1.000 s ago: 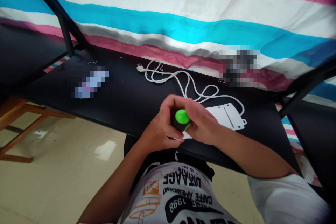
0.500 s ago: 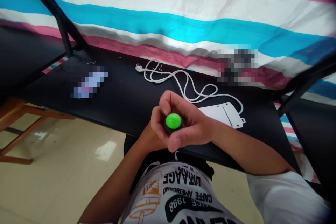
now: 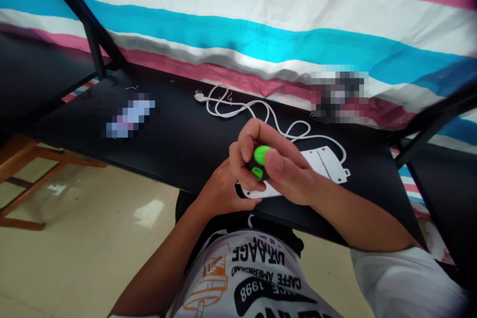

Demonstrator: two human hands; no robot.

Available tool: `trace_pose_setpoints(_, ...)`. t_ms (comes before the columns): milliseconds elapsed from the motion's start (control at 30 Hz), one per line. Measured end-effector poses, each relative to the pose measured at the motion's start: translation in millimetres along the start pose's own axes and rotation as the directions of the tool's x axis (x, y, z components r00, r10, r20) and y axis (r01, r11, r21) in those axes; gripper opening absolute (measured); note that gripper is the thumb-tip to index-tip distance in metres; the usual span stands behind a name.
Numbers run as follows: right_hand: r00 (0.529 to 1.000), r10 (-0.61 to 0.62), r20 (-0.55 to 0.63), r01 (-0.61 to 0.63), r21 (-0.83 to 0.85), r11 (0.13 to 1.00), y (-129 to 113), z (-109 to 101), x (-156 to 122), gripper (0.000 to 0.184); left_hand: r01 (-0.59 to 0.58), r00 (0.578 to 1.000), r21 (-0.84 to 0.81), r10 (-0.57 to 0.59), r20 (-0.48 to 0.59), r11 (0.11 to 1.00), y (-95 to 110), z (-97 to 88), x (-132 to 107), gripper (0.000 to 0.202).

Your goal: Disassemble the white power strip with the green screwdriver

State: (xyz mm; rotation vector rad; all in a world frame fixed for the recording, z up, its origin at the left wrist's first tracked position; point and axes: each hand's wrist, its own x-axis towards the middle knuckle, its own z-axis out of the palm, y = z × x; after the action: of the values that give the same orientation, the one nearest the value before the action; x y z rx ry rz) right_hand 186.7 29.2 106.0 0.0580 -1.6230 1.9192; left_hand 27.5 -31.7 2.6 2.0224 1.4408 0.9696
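Observation:
My right hand (image 3: pixel 279 164) is wrapped round the black and green handle of a screwdriver (image 3: pixel 261 155), with its rounded green end facing up at me. The shaft is hidden beneath the hand. Under it on the desk lies a white power strip (image 3: pixel 323 163), its back side up, with screw holes along its edges and a slot line across it. My left hand (image 3: pixel 226 190) grips the near left end of the strip, thumb along the front edge; the other fingers are partly covered by my right hand.
The strip's white cord (image 3: pixel 257 104) loops across the black desk (image 3: pixel 179 134) to a plug (image 3: pixel 199 95). Further left lies a blurred-out object (image 3: pixel 130 118), and another (image 3: pixel 339 94) is at the back right. Striped cloth (image 3: pixel 238 35) hangs behind; black metal legs flank the desk.
My right hand and the screwdriver have shifted right and slightly up, and the handle has tilted, showing a second green patch. More of my left hand and the strip's near end now shows.

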Motion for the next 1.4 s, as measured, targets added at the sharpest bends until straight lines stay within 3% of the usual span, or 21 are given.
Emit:
trace_pose_setpoints(100,0.998,-0.017,-0.067,0.014,-0.039,0.999,-12,-2,0,0.035,-0.093,0.996,0.034,0.094,-0.008,0.995,-1,1.6,-2,0.062)
trace_pose_setpoints(267,0.972,-0.096,-0.215,0.063,-0.154,0.986,-12,-9,4,0.042,-0.092,0.996,0.087,0.092,0.000,0.992,-4,4.1,-4,0.087)
trace_pose_setpoints(467,0.967,-0.141,-0.214,0.116,-0.125,0.985,1,-15,8,0.037,-0.107,0.994,0.090,0.107,0.001,0.990,-7,5.5,-4,0.091)
trace_pose_setpoints(800,0.951,-0.135,-0.277,0.104,-0.125,0.987,21,-23,20,0.031,-0.130,0.991,0.102,0.132,-0.016,0.986,-12,10.1,-6,0.098)
trace_pose_setpoints(900,0.967,-0.092,-0.237,0.049,-0.178,0.983,20,-26,20,0.035,-0.126,0.992,0.091,0.129,-0.019,0.988,-12,10.2,-6,0.098)
trace_pose_setpoints(1033,0.977,-0.054,-0.207,0.032,-0.107,0.994,20,-24,18,0.047,-0.131,0.991,0.062,0.131,-0.001,0.989,-10,8.4,-5,0.096)
trace_pose_setpoints(1233,0.974,-0.120,-0.190,0.089,-0.167,0.982,19,-21,21,0.037,-0.079,0.997,0.060,0.078,0.015,0.995,-8,7.3,-4,0.087)
trace_pose_setpoints(1400,0.992,-0.044,-0.119,0.032,-0.103,0.994,13,-24,21,0.050,-0.151,0.988,0.088,0.154,-0.018,0.985,-11,9.7,-5,0.095)
